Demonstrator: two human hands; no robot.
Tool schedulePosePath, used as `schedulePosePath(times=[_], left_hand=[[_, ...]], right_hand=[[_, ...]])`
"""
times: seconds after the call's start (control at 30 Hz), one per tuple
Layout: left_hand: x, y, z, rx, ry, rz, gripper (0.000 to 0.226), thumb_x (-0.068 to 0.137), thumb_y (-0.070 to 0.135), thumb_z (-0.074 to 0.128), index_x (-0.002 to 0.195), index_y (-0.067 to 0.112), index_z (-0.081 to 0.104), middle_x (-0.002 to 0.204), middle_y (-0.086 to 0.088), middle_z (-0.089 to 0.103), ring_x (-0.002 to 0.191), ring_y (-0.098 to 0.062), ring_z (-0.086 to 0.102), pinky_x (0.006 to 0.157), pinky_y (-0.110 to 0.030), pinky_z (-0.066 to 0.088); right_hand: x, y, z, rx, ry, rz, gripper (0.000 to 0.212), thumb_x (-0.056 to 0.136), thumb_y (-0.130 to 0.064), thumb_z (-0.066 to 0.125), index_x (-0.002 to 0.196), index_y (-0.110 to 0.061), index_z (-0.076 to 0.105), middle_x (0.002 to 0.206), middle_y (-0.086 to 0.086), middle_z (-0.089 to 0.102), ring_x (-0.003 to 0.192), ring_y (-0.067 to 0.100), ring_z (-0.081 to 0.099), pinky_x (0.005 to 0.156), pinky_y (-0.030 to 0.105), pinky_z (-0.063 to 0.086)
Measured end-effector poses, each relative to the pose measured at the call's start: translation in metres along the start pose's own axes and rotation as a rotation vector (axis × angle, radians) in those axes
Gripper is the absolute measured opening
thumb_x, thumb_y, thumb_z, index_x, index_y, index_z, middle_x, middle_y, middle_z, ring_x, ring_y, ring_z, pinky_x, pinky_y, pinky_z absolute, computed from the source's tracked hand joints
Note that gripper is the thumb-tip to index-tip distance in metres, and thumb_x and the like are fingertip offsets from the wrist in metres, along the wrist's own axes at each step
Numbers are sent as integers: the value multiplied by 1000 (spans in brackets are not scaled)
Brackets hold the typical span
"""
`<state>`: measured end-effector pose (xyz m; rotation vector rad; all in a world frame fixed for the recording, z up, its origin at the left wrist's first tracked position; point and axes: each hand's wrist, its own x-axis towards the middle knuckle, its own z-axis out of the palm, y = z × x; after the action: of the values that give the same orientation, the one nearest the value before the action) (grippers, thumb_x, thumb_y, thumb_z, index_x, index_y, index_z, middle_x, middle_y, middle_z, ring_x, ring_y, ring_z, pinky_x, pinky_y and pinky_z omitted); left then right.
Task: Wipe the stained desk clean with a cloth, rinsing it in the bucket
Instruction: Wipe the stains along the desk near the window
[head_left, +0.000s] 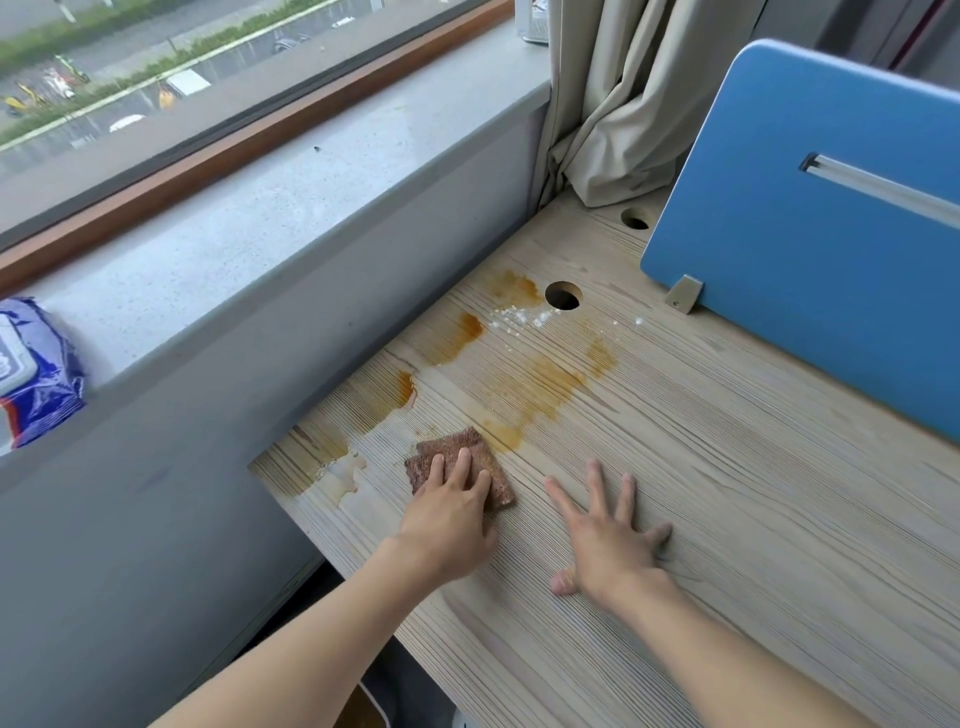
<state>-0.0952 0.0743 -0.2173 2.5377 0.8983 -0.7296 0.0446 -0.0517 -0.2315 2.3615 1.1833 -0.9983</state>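
Here's how we've got it: our left hand (457, 512) lies flat, fingers straight, pressing the rough brown square cloth (457, 444) onto the pale wood-grain worktop (727, 493), near its window-side edge. Our right hand (610, 540) rests just beside it, palm down, fingers spread wide, holding nothing.

What matters is direction. The orange-brown stain patches (540, 384) start right at the cloth's far corner and run away from us, diagonally toward the round cable hole (562, 295), with a scatter of white powder (519, 317) beside it. A smaller wet blotch (348, 478) sits left of the cloth. We reckon the left hand, being nearer, should push forward and slightly right. The bucket's nowhere in view.
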Motion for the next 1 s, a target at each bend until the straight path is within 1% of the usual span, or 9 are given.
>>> schedulePosePath(times=[0.13, 0.27, 0.37, 0.43, 0.57, 0.7, 0.83, 0.93, 1.0], left_hand=[[-3, 6, 3, 19, 4, -3, 77, 98, 46, 41, 160, 17, 7, 166, -12, -8, 152, -41, -7, 125, -48, 12], [-13, 4, 10, 38, -29, 21, 76, 99, 47, 41, 160, 20, 5, 167, -8, -10, 152, -38, -9, 124, -47, 14], [-5, 3, 4, 2, -26, 23, 75, 99, 46, 42, 160, 21, 8, 167, -8, -9, 152, -37, -8, 125, -47, 13], [-3, 5, 5, -6, -16, 20, 75, 98, 48, 42, 160, 20, 8, 167, -9, -10, 152, -38, -10, 125, -48, 11], [-8, 4, 14, 35, -23, 30, 77, 98, 49, 40, 160, 21, 4, 166, -9, -13, 151, -38, -13, 125, -48, 9], [4, 3, 1, 22, -29, 34, 77, 98, 48, 44, 160, 22, 7, 167, -6, -11, 152, -37, -9, 125, -47, 12], [16, 11, -7, 21, -13, 22, 78, 97, 49, 41, 160, 18, 7, 167, -10, -10, 151, -41, -9, 124, -50, 10], [5, 10, 1, 52, -27, 50, 78, 98, 47, 42, 160, 18, 6, 166, -11, -11, 151, -40, -10, 125, -50, 10], [0, 8, 6, 63, -38, 74, 78, 98, 46, 43, 160, 19, 6, 166, -9, -11, 151, -39, -11, 125, -50, 10]], right_hand=[[-2, 1, 0, 2, 10, -7, 121, 77, -58, 76, 150, -52, -20, 158, 7, -37, 145, 48, -26, 105, 82, 17], [2, 11, -3, 56, 26, -35, 121, 72, -62, 78, 151, -54, -14, 159, 2, -37, 146, 45, -27, 106, 81, 13], [8, 16, -6, 75, 53, 7, 124, 71, -63, 78, 151, -52, -16, 160, 0, -36, 147, 41, -27, 107, 80, 14], [10, 13, -6, 64, 50, 19, 125, 72, -62, 78, 151, -51, -18, 159, 2, -37, 147, 42, -27, 107, 81, 14], [10, 10, -5, 53, 47, 12, 124, 73, -61, 78, 151, -50, -18, 159, 3, -37, 147, 44, -27, 106, 81, 15], [12, 12, -8, 57, 37, 6, 124, 73, -61, 78, 151, -50, -17, 159, 2, -37, 147, 44, -27, 106, 81, 15], [12, 12, -9, 57, 35, -4, 122, 75, -60, 77, 151, -50, -18, 158, 3, -39, 146, 44, -27, 107, 80, 15], [13, 23, -20, 79, 34, -9, 119, 75, -59, 77, 153, -50, -13, 161, 2, -33, 149, 41, -22, 110, 75, 17], [16, 33, -24, 114, 67, 68, 121, 74, -61, 78, 152, -50, -14, 162, 1, -31, 149, 41, -21, 111, 73, 20]])
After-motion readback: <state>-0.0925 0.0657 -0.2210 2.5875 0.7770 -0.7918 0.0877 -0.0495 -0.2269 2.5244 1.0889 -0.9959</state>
